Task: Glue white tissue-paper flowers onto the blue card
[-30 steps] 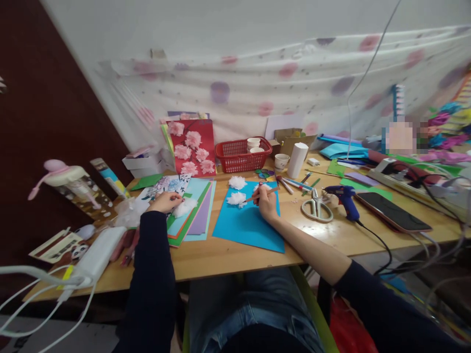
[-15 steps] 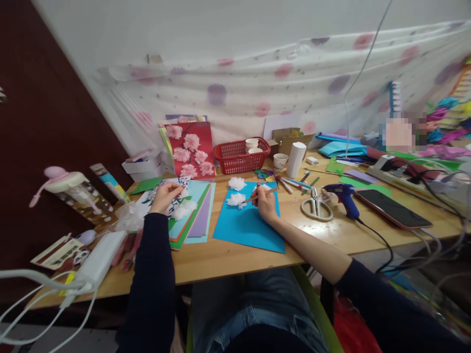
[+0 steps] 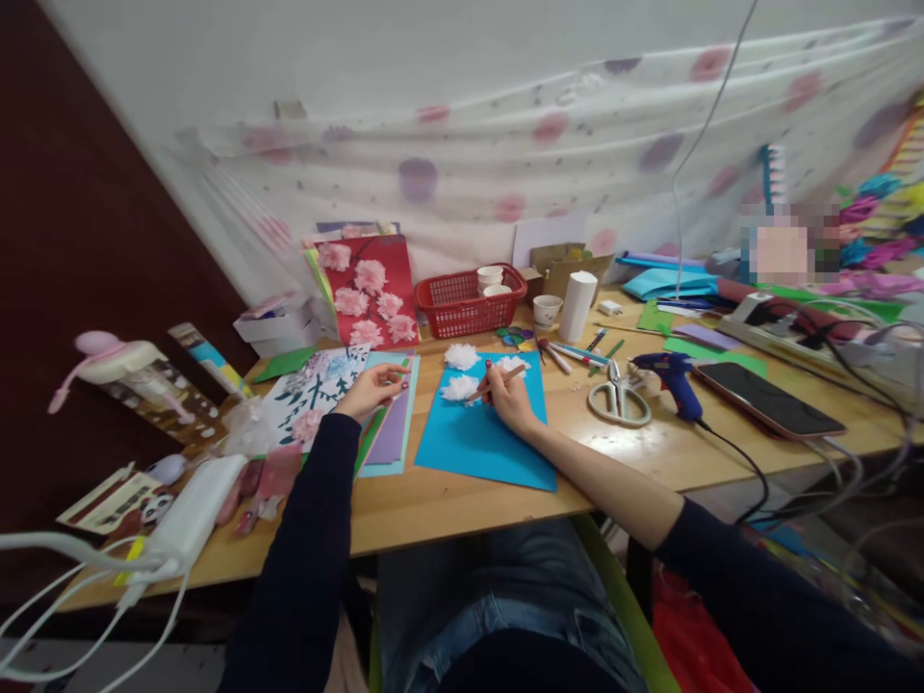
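Note:
My right hand is closed round a thin brown stick, whose tip reaches a white fluffy flower on the blue sheet. Two more white flowers lie on that sheet, one at its upper left and one just behind my right hand. My left hand hovers over the stack of coloured paper, its fingers bent with the tips near each other; whether anything small is between them is too small to tell. Left of it lies a sheet with printed flowers.
A red basket with cups stands behind the blue sheet, beside a white roll. To the right lie scissors, a blue glue gun with its cord, and a phone. A bottle and a white power strip are at the left.
My left hand has moved right, and the white tuft formerly beneath it no longer shows. My right hand and the stick have shifted slightly left, uncovering more of the flower behind them.

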A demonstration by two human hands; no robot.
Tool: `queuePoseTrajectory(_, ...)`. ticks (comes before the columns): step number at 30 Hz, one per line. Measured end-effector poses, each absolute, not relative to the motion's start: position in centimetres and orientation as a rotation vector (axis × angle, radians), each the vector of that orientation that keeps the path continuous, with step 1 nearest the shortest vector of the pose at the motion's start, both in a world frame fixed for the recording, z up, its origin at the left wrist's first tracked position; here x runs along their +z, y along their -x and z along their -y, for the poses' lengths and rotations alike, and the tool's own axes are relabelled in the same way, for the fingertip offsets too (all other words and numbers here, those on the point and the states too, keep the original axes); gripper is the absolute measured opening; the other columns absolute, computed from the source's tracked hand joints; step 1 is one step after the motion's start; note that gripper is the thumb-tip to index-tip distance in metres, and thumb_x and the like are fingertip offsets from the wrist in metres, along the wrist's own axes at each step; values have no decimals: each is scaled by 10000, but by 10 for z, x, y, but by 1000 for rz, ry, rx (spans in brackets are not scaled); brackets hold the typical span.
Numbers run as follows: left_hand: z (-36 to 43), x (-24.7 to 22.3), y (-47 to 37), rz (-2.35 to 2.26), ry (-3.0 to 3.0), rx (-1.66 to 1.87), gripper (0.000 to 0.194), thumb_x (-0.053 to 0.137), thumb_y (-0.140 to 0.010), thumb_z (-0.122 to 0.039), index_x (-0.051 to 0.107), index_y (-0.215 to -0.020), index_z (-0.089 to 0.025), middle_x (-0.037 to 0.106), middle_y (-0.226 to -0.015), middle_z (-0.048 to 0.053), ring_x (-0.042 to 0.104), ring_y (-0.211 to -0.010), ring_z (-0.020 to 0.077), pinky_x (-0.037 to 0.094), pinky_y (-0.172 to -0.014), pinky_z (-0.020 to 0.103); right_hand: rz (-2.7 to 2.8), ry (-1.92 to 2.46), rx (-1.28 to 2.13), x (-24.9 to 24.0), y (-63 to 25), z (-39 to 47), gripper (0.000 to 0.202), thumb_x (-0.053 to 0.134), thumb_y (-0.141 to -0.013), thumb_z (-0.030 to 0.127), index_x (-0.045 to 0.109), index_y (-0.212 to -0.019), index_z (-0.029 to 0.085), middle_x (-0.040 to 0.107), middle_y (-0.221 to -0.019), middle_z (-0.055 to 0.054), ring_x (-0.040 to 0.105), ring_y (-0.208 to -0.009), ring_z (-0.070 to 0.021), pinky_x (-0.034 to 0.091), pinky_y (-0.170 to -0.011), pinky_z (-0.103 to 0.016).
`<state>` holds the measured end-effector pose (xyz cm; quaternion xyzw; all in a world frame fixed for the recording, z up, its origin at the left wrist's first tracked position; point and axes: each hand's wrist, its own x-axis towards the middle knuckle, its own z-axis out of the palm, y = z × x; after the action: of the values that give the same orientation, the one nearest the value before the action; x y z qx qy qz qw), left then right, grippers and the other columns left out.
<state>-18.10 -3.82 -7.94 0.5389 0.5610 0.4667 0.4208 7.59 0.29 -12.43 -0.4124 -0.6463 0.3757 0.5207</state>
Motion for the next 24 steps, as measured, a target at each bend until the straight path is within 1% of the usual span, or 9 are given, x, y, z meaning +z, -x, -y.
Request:
queuePoseTrajectory(4, 33, -90, 167, -1373, -1349, 1119, 426, 869, -528, -379, 695, -856, -170, 658, -775, 10, 580, -639, 110, 420, -522, 197, 1579, 1012, 844, -126, -77, -5, 642, 331, -873, 775, 554, -614, 232, 593, -489, -23, 577, -487, -176, 426, -520, -289)
queuePoseTrajectory(6, 31, -95, 161, -1348, -1348, 1081, 384, 845, -566, -333, 704, -880, -163, 690, -813, 33, 631, -717, 141, 477, -599, 234, 1580, 1017, 824, -127, -78, -7, 650, 311, -881, 773, 557, -628, 228, 602, -504, -26, 581, -496, -174, 424, -529, -287)
queuePoseTrajectory(9, 30, -102, 155, -1316, -1354, 1022, 385, 825, -565, -217, 710, -926, -151, 725, -898, 73, 679, -833, 188, 532, -757, 322, 1582, 1006, 820, -128, -78, -9, 660, 294, -885, 776, 562, -653, 219, 612, -522, -23, 584, -499, -165, 428, -531, -277)
queuePoseTrajectory(12, 28, -106, 153, -1313, -1358, 985, 408, 802, -539, -125, 706, -935, -139, 729, -908, 80, 693, -836, 203, 537, -844, 386, 1581, 993, 827, -128, -78, -9, 667, 284, -885, 780, 555, -657, 215, 616, -527, -21, 592, -503, -159, 430, -525, -264)
queuePoseTrajectory(15, 27, -109, 153, -1326, -1360, 957, 424, 787, -523, -84, 701, -936, -133, 729, -900, 76, 704, -811, 211, 537, -873, 420, 1569, 992, 833, -128, -78, -9, 661, 290, -892, 771, 551, -655, 212, 619, -524, -21, 595, -499, -155, 431, -520, -258)
queuePoseTrajectory(18, 27, -108, 155, -1327, -1353, 931, 391, 775, -566, -113, 696, -948, -134, 739, -915, 91, 714, -870, 232, 535, -890, 424, 1553, 993, 836, -128, -79, -10, 655, 297, -897, 763, 558, -661, 210, 619, -523, -24, 590, -494, -155, 430, -515, -258)
queuePoseTrajectory(21, 30, -103, 159, -1319, -1337, 903, 383, 744, -601, -131, 687, -980, -132, 750, -974, 120, 716, -938, 253, 540, -874, 412, 1545, 986, 841, -128, -80, -9, 653, 298, -898, 761, 564, -670, 209, 620, -526, -27, 590, -497, -157, 430, -512, -259)
queuePoseTrajectory(24, 31, -99, 165, -1321, -1336, 886, 415, 745, -571, -103, 672, -979, -123, 754, -991, 142, 728, -925, 273, 549, -838, 413, 1548, 978, 848, -127, -80, -9, 653, 295, -900, 759, 563, -672, 208, 624, -530, -30, 594, -500, -158, 430, -508, -257)
